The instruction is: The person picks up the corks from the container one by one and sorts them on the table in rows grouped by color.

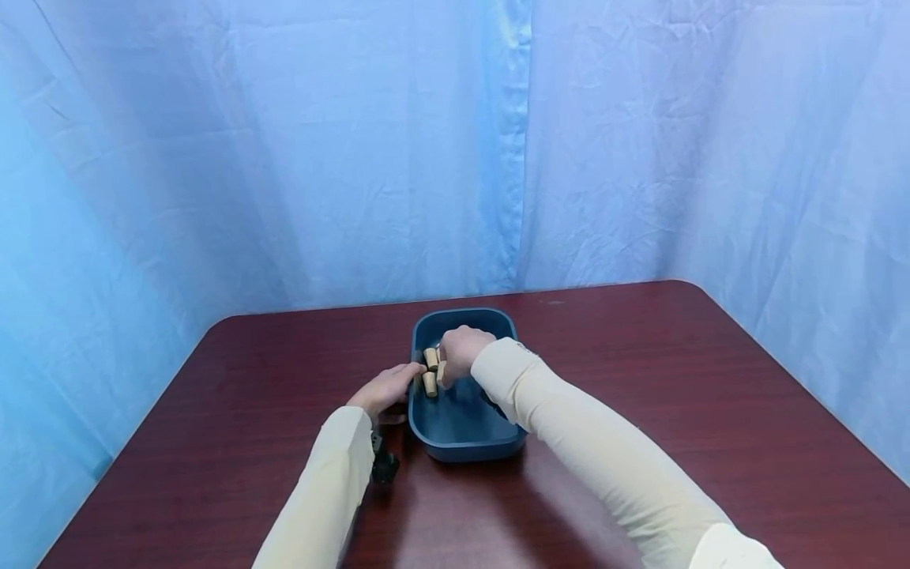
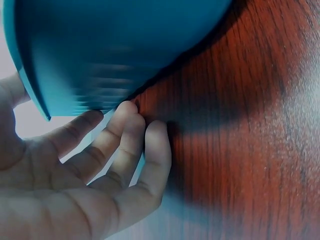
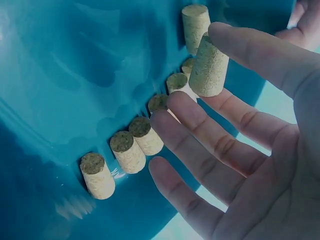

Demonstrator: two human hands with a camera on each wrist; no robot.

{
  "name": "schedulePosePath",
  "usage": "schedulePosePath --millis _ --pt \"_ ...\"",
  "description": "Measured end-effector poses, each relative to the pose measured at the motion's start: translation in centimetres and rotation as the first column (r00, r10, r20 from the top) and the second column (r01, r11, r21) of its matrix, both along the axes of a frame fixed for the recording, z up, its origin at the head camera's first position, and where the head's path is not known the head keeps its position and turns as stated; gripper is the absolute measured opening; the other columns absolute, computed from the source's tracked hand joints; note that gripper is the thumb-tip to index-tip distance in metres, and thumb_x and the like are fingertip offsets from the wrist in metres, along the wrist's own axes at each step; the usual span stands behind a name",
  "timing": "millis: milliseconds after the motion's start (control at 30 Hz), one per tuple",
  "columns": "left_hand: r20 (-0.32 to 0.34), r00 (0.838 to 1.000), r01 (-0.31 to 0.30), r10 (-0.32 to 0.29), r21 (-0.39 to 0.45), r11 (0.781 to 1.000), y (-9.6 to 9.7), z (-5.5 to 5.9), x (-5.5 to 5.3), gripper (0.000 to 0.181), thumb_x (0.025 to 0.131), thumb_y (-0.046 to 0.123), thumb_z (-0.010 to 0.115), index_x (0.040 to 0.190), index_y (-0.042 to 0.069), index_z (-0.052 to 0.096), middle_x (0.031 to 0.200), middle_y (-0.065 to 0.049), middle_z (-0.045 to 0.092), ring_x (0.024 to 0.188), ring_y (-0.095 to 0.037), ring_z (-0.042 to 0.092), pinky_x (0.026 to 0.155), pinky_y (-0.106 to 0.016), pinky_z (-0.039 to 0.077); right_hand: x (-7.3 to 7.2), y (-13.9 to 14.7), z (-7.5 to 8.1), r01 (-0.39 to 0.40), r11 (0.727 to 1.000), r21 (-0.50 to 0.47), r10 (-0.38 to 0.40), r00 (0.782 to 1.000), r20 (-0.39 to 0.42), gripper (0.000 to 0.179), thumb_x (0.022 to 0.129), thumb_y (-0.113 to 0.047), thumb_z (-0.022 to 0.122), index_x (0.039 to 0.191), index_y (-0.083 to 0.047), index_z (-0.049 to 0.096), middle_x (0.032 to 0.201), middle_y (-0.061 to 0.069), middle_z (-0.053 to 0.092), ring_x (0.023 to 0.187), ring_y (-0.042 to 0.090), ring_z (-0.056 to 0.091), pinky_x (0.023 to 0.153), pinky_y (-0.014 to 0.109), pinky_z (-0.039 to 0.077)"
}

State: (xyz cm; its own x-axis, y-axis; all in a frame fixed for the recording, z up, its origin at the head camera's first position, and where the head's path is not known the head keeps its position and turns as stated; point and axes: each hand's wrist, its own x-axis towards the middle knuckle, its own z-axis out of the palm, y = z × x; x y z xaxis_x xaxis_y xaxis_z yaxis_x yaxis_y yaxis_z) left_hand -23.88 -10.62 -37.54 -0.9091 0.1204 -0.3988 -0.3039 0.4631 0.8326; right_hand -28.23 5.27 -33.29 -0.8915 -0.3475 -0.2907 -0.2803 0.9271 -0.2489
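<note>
A deep blue plastic tub (image 1: 465,452) stands on the table. My right hand (image 1: 464,349) reaches into it and, in the right wrist view, pinches a tapered cork (image 3: 207,70) between thumb and index finger; the other fingers stay loosely bent. Beneath that hand several more corks (image 3: 127,152) stand in an uneven row on the tub floor, some partly hidden by fingers. At the tub's left side, my left hand (image 1: 387,389) holds the rim. In the left wrist view its thumb goes over the rim, and its bent fingers (image 2: 130,130) are at the outer wall near the base.
The dark red wooden table (image 1: 675,395) extends on both sides of the tub. Pale blue curtains (image 1: 355,158) hang around its back and sides. A small black device (image 1: 385,465) sits under the left wrist.
</note>
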Motion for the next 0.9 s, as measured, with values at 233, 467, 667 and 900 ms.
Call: schedulePosePath --millis 233,467,667,900 --pt "0.014 1.000 -0.019 0.019 0.003 1.000 0.2 -0.2 -0.2 0.055 0.106 0.041 0.040 0.152 0.011 0.046 0.136 -0.020 0.055 0.115 -0.032 0.056 0.087 -0.044 0.056 0.2 1.0 0.7 -0.020 0.998 -0.057 0.021 1.000 0.003 0.015 0.089 -0.024 0.081 0.098 -0.014 0.074 0.095 -0.001 0.066 0.079 0.017 0.057 0.067 0.033 0.049" --pt "0.019 1.000 -0.005 0.005 -0.001 1.000 0.1 0.2 0.0 0.059 0.106 0.042 0.040 0.154 0.009 0.041 0.138 -0.021 0.053 0.116 -0.033 0.055 0.089 -0.045 0.055 0.9 1.7 2.0 -0.047 0.990 -0.133 0.049 0.999 0.009 0.033 0.092 -0.026 0.078 0.119 -0.010 0.071 0.108 0.005 0.067 0.089 0.020 0.058 0.077 0.034 0.053" --pt "0.027 0.999 -0.023 0.023 0.008 1.000 0.1 -0.2 -0.2 0.056 0.106 0.041 0.040 0.153 0.009 0.044 0.134 -0.018 0.056 0.111 -0.030 0.057 0.086 -0.042 0.056 0.9 2.7 3.1 -0.067 0.968 -0.242 0.075 0.997 0.025 0.034 0.093 -0.024 0.077 0.122 -0.009 0.069 0.100 0.005 0.066 0.084 0.018 0.060 0.072 0.031 0.053" --pt "0.033 0.999 -0.032 0.032 -0.002 0.999 0.4 -0.4 -0.6 0.057 0.105 0.041 0.041 0.153 0.009 0.043 0.132 -0.018 0.058 0.110 -0.030 0.057 0.087 -0.043 0.056 1.1 4.4 3.8 -0.086 0.940 -0.329 0.086 0.996 -0.014 0.040 0.094 -0.024 0.076 0.130 -0.008 0.066 0.099 0.006 0.069 0.087 0.021 0.064 0.075 0.033 0.055"
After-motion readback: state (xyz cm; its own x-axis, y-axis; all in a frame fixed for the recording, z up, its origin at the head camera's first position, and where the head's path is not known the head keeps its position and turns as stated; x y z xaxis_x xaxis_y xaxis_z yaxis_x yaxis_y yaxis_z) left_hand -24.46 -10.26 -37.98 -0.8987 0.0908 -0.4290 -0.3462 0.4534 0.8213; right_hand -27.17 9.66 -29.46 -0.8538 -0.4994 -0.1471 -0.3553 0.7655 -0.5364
